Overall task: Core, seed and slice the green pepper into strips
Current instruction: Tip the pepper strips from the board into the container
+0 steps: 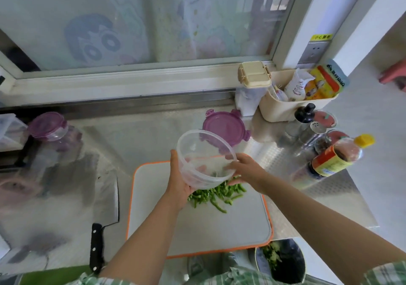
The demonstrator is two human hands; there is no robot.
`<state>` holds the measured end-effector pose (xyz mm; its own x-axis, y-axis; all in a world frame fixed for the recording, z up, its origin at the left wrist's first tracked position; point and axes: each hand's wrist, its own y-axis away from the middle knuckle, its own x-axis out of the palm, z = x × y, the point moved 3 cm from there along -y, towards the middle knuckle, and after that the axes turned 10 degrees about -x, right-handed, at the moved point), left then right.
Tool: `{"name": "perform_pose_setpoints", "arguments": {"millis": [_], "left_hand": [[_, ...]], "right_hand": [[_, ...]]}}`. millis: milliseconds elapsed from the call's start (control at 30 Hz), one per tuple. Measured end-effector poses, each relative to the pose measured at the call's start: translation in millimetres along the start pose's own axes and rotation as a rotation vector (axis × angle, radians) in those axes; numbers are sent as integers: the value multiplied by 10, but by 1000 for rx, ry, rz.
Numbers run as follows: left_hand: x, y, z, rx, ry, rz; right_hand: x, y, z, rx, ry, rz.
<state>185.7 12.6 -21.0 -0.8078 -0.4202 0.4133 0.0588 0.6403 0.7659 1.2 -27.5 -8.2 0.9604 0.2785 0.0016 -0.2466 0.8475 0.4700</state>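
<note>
The green pepper strips [217, 194] lie in a loose heap on the far half of the white cutting board [197, 229], nearer its right edge than its left. The near half of the board is bare white surface up to the orange rim.

Just above the heap, a clear bowl [204, 153] is held tilted with its mouth turned up and away from the person. The left hand [180, 188] cups it from below and from the left, fingers curled under the base and thumb up the side wall. The right hand [246, 170] takes the opposite side — thumb on the rim, fingers reaching beneath, close over the strips.

A cleaver [107, 197] lies flat on the steel table [142, 135], just left of the board and parallel to its left edge, black handle toward the person. Beyond the bowl, a purple lid [226, 126] rests on the table. Sauce bottles [334, 159] crowd the right side, well apart from the board. A dark bin [285, 260] holding green scraps sits below the board's near right corner — past the table's edge.
</note>
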Motion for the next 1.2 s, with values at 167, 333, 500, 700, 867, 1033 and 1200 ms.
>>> {"name": "perform_pose_setpoints", "arguments": {"millis": [167,333,500,700,867,1033,1200], "left_hand": [[91,-19,392,-69,-277,-116],[-2,-66,828,-34,-583,-219],[23,121,1228,-208,-714,-173],[-87,329,1708,-454,-757,-154],[-171,468,1992,-515,-469,-248],[-231,468,2050,-311,-14,-384],[-315,483,2044,-247,146,-408]], "right_hand": [[-285,295,-339,-71,10,-376],[-526,662,-588,-90,-39,-673],[-806,923,-888,-24,-80,-903],[-1015,1134,-1208,62,-139,-880],[-1001,1292,-1371,114,-166,-762],[-690,1422,-1544,137,33,-467],[-402,1287,-1529,17,398,-269]]}}
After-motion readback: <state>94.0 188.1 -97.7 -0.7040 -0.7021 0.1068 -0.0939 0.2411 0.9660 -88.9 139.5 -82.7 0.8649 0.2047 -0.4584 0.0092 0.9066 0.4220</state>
